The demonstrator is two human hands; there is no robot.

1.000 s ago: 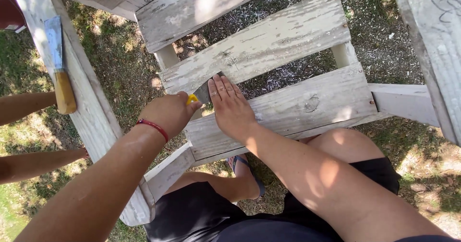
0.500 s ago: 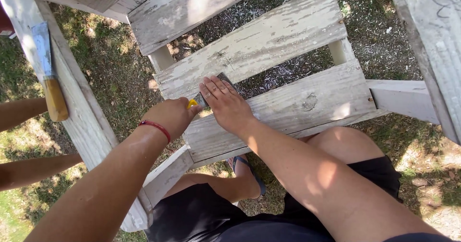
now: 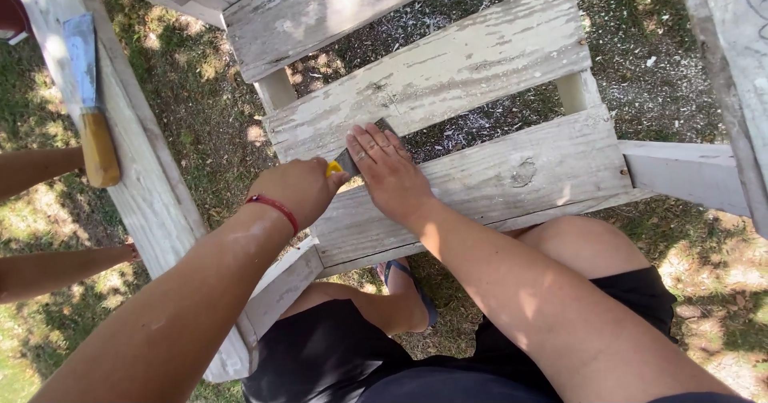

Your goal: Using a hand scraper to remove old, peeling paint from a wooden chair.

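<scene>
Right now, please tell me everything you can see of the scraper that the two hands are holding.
The scraper has a yellow handle and a flat grey metal blade. Most of it is hidden: the left hand is closed around the handle, and the right hand presses flat on the blade. The blade lies low against a weathered wooden slat with flaking white paint, and its tip shows just beyond the fingertips.

A small scraper [image 3: 346, 163] with a yellow handle and a flat grey metal blade is lying low and slanting against the edge of an old wooden slat [image 3: 448, 67]. Only a bit of the yellow end is peeking out, and the blade tip is showing near the slat. The slat is wide and long, and its white paint is peeling off, showing bare grey wood.
</scene>
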